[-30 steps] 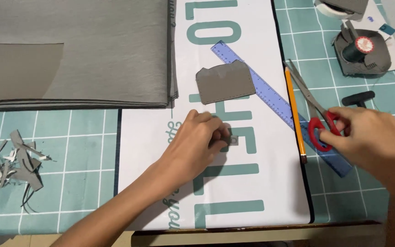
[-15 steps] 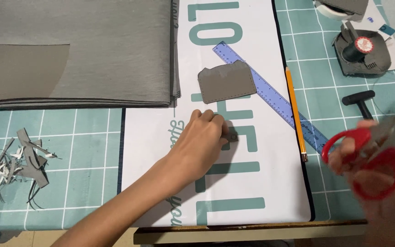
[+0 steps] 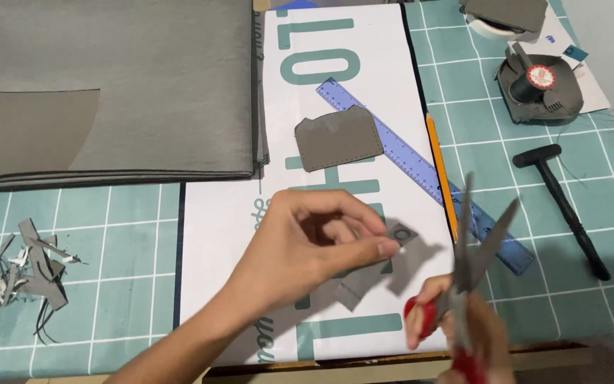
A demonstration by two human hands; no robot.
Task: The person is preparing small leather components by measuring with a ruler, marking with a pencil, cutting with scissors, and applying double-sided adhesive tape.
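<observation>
From the head cam I see my left hand (image 3: 307, 245) raised over the white printed sheet (image 3: 214, 235), thumb and fingers pressed together in a pinch on a small grey scrap (image 3: 401, 233). The scrap sticks out to the right of the fingertips (image 3: 386, 248), past the thumb end, and it looks lifted off the sheet, w/ its shadow falling below and to the right. It has a small round mark on it; can't tell if that's a hole or a print.

My right hand (image 3: 463, 334) is low at the bottom edge, fingers curled through the red handles of the scissors (image 3: 474, 256). Blades point up and are spread apart in a V, just right of the scrap and not touching it. The hand is blurred, so grip detail is unclear.

Behind the left hand, further up the sheet, lies a larger grey cut piece (image 3: 339, 139) w/ a notched top edge, resting partly on a blue ruler (image 3: 421, 171) that runs diagonally. An orange pencil (image 3: 440, 171) lies just beside the ruler on its right side. A black mallet (image 3: 563, 206) sits on the green cutting mat (image 3: 108, 235), well apart to the right. Grey offcuts (image 3: 19, 274) are piled far left on the mat. A stack of grey fabric sheets (image 3: 108, 85) fills the top left.
</observation>
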